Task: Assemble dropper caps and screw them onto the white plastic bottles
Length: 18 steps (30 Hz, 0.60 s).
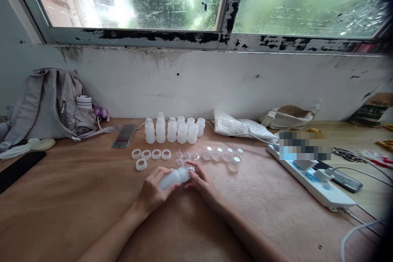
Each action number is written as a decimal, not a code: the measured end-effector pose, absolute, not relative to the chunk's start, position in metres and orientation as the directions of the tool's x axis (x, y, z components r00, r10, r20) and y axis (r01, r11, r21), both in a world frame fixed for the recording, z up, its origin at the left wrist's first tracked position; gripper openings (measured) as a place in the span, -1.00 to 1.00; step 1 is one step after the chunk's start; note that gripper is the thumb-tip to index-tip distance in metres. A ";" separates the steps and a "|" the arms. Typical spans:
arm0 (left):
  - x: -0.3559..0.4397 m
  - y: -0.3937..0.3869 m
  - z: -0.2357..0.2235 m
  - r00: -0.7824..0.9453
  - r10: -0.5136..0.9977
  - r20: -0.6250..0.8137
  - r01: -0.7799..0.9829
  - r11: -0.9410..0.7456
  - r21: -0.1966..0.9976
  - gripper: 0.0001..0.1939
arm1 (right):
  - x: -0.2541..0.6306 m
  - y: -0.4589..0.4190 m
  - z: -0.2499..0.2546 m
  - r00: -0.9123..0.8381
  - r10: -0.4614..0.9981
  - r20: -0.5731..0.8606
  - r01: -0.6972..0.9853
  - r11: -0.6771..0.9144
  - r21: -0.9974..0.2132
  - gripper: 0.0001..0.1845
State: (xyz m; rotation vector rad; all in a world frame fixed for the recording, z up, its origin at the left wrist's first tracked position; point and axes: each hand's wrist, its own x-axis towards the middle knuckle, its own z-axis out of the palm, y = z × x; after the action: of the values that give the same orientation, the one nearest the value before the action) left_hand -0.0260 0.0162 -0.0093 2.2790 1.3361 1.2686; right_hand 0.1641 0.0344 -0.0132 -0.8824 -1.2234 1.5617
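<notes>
My left hand [152, 191] is wrapped round the body of a small white plastic bottle [172, 178] that lies tilted just above the wooden table [76, 204]. My right hand [201, 181] pinches the bottle's neck end, where a clear part sits. Just beyond my hands lie several white rings [151, 154], several small clear nipples [186, 155] and several clear round caps [225, 156]. Behind them stands a cluster of several white bottles [174, 130].
A grey backpack [46, 104] with a cup leans at the far left, next to a dark flat object at the left edge. A white plastic bag [242, 127] and a beige pouch [287, 116] lie at the back. A white power strip [313, 180] with cables sits right.
</notes>
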 end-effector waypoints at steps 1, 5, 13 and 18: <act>-0.027 0.016 -0.009 0.209 0.790 0.576 0.622 -0.562 0.545 -0.68 | 0.164 0.035 -0.015 -0.297 0.955 -0.007 -0.272 -0.091 -0.958 -0.62; -0.031 0.016 -0.008 0.250 0.743 0.621 0.645 -0.606 0.465 -0.67 | 0.167 0.039 -0.018 -0.279 0.959 -0.042 -0.326 -0.135 -0.936 -0.69; -0.033 0.019 -0.011 0.266 0.694 0.669 0.609 -0.659 0.441 -0.61 | 0.172 0.040 -0.018 -0.209 0.978 0.005 -0.309 -0.061 -0.949 -0.71; -0.036 0.023 -0.012 0.037 0.732 0.680 0.555 -0.581 0.595 -0.64 | 0.185 0.059 0.014 -0.003 0.985 0.171 -0.326 0.161 -0.932 -0.73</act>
State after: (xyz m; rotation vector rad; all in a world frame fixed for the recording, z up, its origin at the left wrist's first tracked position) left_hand -0.0361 0.0235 -0.0124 2.1339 1.3420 1.5772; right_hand 0.1849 0.0590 0.0142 -0.8296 -1.0612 1.2460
